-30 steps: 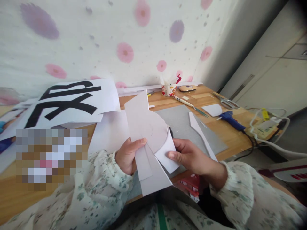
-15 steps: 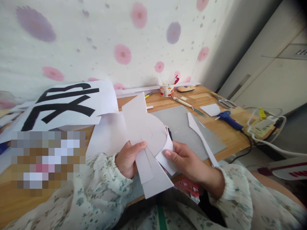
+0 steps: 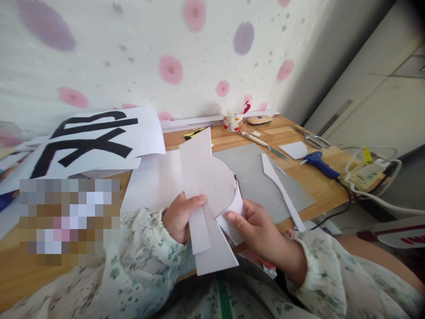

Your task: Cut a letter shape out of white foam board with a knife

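Note:
Between my hands is a white foam board cutout (image 3: 215,181) with a rounded right side and angular ends, held above the table's front edge. My left hand (image 3: 182,216) pinches it on the left, thumb on top, where a narrow white strip (image 3: 199,230) overlaps it. My right hand (image 3: 262,228) grips a smaller white foam board piece (image 3: 235,212) against the lower part of the curved edge, thumb on its face. A thin dark object (image 3: 236,179), too small to make out, shows at the curve's right side. The fingers under the boards are partly hidden.
A grey cutting mat (image 3: 252,177) lies beneath, with a curved white strip (image 3: 280,188) on it. To the right are a blue glue gun (image 3: 320,164), scissors (image 3: 314,138) and cables. Behind stand a paper cup (image 3: 232,123) and a yellow utility knife (image 3: 194,133). Lettered paper (image 3: 146,128) lies left.
The cutout has turned slightly, its top end shifting right. The smaller piece stays against the curve in my right hand. More of the utility knife shows behind, and the view has shifted slightly.

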{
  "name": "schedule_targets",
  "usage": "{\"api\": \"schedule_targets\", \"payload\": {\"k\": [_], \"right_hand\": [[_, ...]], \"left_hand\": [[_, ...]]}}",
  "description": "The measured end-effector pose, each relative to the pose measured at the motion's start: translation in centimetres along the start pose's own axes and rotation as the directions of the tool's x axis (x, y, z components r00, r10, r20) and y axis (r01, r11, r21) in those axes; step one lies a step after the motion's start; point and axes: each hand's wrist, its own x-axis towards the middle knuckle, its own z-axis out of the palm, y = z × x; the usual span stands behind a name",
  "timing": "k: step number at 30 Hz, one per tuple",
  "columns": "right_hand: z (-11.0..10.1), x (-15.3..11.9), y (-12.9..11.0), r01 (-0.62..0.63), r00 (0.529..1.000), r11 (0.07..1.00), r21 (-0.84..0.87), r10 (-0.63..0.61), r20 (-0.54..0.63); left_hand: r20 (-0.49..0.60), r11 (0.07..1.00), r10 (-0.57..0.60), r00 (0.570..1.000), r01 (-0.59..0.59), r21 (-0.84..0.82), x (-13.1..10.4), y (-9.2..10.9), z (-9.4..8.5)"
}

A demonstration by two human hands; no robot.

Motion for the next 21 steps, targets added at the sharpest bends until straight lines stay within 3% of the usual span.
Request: {"api": "schedule_targets", "payload": {"k": [2, 5, 9, 12, 14, 18, 21], "right_hand": [[0.1, -0.2, 0.3, 0.082, 0.997, 0.996, -0.024, -0.082, -0.009], [-0.5, 0.1, 0.1, 0.248, 0.966, 0.961, -0.119, -0.235, 0.107], [-1.7, 1.0, -0.6, 0.511, 0.842, 0.837, -0.195, -0.441, 0.311], [-2.2, 1.3, -1.2, 0.620, 0.775, 0.746, -0.246, -0.531, 0.344], [-2.4, 1.2, -1.8, 0.627, 0.772, 0.735, -0.259, -0.543, 0.330], [-2.7, 0.6, -2.9, 0.537, 0.840, 0.783, -0.313, -0.466, 0.278], [-2.7, 0.5, -3.0, 0.502, 0.864, 0.787, -0.358, -0.441, 0.242]], "left_hand": [[0.044, 1.000, -0.020, 0.999, 0.020, -0.001, 0.1, 0.0, -0.2], [0.109, 0.999, -0.032, 0.993, 0.031, 0.010, -0.1, -0.3, -0.3], [0.197, 0.995, -0.097, 0.976, 0.092, 0.034, -0.5, -0.7, 0.0], [0.208, 0.996, -0.088, 0.974, 0.079, 0.049, -0.7, -0.7, 0.3], [0.186, 0.997, -0.063, 0.981, 0.055, 0.051, -0.7, -0.5, 0.5], [0.110, 0.998, -0.016, 0.994, 0.010, 0.055, -0.8, -0.4, 0.8], [0.068, 0.998, 0.022, 0.997, -0.027, 0.060, -0.8, -0.4, 0.9]]}}
